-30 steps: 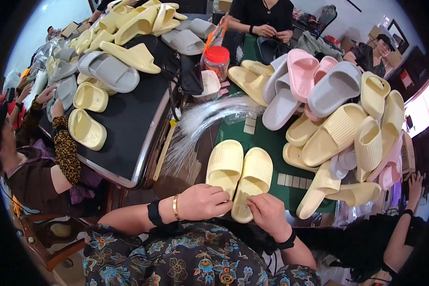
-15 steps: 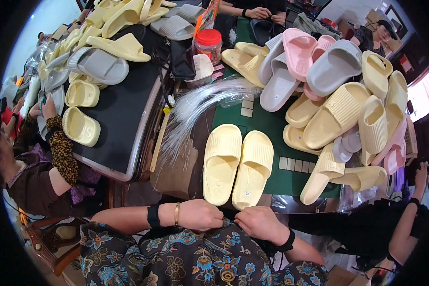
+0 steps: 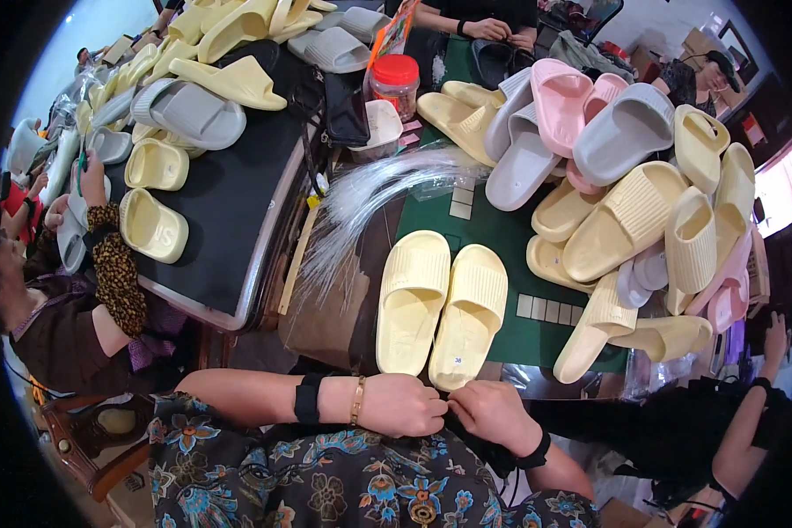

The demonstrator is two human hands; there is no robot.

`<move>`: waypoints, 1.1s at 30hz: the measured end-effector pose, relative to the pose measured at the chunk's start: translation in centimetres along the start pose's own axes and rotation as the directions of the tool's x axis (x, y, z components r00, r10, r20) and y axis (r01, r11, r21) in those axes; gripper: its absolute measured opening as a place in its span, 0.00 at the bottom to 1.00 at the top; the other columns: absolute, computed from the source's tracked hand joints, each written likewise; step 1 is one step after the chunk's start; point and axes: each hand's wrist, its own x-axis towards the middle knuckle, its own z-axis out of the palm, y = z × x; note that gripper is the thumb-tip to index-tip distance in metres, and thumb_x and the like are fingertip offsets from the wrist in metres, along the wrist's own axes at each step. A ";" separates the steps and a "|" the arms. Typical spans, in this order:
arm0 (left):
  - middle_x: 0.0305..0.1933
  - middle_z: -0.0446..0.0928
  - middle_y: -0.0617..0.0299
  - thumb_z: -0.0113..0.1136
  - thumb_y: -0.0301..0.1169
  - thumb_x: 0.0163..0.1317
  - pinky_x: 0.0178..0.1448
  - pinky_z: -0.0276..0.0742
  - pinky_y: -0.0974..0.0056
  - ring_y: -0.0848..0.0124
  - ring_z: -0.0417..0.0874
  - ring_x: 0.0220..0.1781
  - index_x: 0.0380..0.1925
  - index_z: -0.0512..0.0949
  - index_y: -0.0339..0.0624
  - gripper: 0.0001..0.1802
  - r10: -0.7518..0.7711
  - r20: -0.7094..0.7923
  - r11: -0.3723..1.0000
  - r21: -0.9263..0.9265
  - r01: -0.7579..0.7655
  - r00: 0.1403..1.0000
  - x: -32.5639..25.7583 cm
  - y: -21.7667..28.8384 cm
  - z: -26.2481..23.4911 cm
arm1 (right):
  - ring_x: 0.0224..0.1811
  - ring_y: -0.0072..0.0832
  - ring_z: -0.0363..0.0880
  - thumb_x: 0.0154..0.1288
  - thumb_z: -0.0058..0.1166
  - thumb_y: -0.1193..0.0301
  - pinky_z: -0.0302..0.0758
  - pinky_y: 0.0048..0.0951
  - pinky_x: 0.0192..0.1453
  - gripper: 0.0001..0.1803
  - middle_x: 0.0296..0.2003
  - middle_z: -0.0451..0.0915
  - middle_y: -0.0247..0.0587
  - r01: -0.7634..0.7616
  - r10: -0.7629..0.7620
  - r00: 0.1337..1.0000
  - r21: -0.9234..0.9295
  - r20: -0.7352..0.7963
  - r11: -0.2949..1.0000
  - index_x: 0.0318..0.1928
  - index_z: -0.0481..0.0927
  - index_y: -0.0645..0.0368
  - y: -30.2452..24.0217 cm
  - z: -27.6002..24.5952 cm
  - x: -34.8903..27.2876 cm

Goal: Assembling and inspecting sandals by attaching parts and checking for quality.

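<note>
Just below a pair of pale yellow slides, my left hand (image 3: 402,406) and my right hand (image 3: 496,414) meet in front of my body. Both are closed, knuckles up, and whatever their fingertips pinch is hidden or too small to name. The left slide (image 3: 405,341) and the right slide (image 3: 464,345) lie side by side, soles down and toes pointing away from me. On the right one's heel is a small white sticker (image 3: 458,360). My right hand is nearest that heel, close to its edge.
A heap of yellow, grey and pink slides (image 3: 626,209) covers the green mat's right side. Clear plastic strands (image 3: 352,218) fan out left of the pair. Behind stand a red-lidded jar (image 3: 395,84) and a white tub (image 3: 382,128). Co-workers sit around; a black table (image 3: 224,207) holds more slides.
My left hand has moved right, up to my right hand, closing the gap between them. The pair of slides stays put; the whole view has shifted slightly. The co-worker at left has moved their hands.
</note>
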 end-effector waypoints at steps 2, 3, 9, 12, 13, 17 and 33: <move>0.29 0.69 0.61 0.54 0.32 0.51 0.34 0.77 0.64 0.66 0.76 0.32 0.25 0.71 0.41 0.07 -0.014 0.019 1.000 0.000 0.014 1.000 -0.2 -0.2 0.2 | 0.25 0.38 0.78 0.57 0.58 0.66 0.75 0.36 0.27 0.09 0.21 0.75 0.39 -0.011 0.011 1.000 0.009 -0.017 1.000 0.26 0.77 0.56 0.2 0.1 0.0; 0.29 0.69 0.61 0.54 0.32 0.50 0.34 0.77 0.64 0.66 0.76 0.32 0.25 0.71 0.41 0.07 -0.029 0.036 1.000 0.003 0.029 0.999 -0.3 -0.4 0.3 | 0.25 0.39 0.79 0.57 0.58 0.67 0.75 0.37 0.27 0.08 0.22 0.76 0.40 -0.021 0.021 1.000 -0.005 -0.006 1.000 0.26 0.77 0.56 0.3 0.1 0.2; 0.29 0.70 0.63 0.56 0.32 0.49 0.33 0.77 0.63 0.67 0.77 0.32 0.27 0.73 0.44 0.06 -0.300 0.006 0.920 0.266 0.288 0.954 -1.3 -3.2 -0.2 | 0.26 0.41 0.78 0.57 0.57 0.69 0.76 0.39 0.29 0.05 0.24 0.76 0.42 -0.042 0.040 0.992 -0.015 -0.122 0.999 0.32 0.77 0.57 2.0 0.0 3.2; 0.31 0.71 0.63 0.56 0.30 0.49 0.33 0.77 0.64 0.68 0.78 0.34 0.29 0.75 0.43 0.07 -0.422 -0.142 0.807 0.390 0.443 0.895 -1.8 -5.6 -0.5 | 0.31 0.39 0.79 0.58 0.56 0.71 0.77 0.38 0.32 0.12 0.28 0.77 0.42 -0.160 0.130 0.945 -0.076 -0.301 0.984 0.43 0.78 0.57 2.8 -0.2 5.3; 0.31 0.71 0.63 0.56 0.30 0.49 0.33 0.77 0.64 0.68 0.78 0.34 0.29 0.75 0.43 0.07 -0.422 -0.147 0.803 0.398 0.444 0.895 -2.1 -6.2 -0.2 | 0.31 0.39 0.79 0.58 0.56 0.71 0.77 0.38 0.32 0.12 0.28 0.77 0.42 -0.152 0.121 0.944 -0.080 -0.305 0.985 0.43 0.78 0.57 2.8 -0.3 5.7; 0.36 0.73 0.61 0.57 0.29 0.49 0.35 0.79 0.63 0.66 0.79 0.36 0.36 0.77 0.42 0.12 -0.489 -0.258 0.748 0.367 0.553 0.833 -2.5 -5.9 -0.5 | 0.33 0.43 0.79 0.58 0.56 0.74 0.78 0.37 0.38 0.16 0.31 0.78 0.45 -0.221 0.206 0.920 -0.010 -0.334 0.975 0.48 0.78 0.59 2.7 -0.5 5.6; 0.32 0.82 0.48 0.57 0.35 0.59 0.40 0.79 0.50 0.50 0.84 0.36 0.37 0.73 0.40 0.11 -0.888 -0.437 0.162 -0.012 0.987 0.141 -1.2 -15.2 -4.6 | 0.42 0.50 0.79 0.63 0.52 0.64 0.75 0.45 0.46 0.15 0.35 0.80 0.56 -0.565 0.578 0.742 0.148 -0.340 0.812 0.41 0.79 0.64 12.6 -2.1 10.2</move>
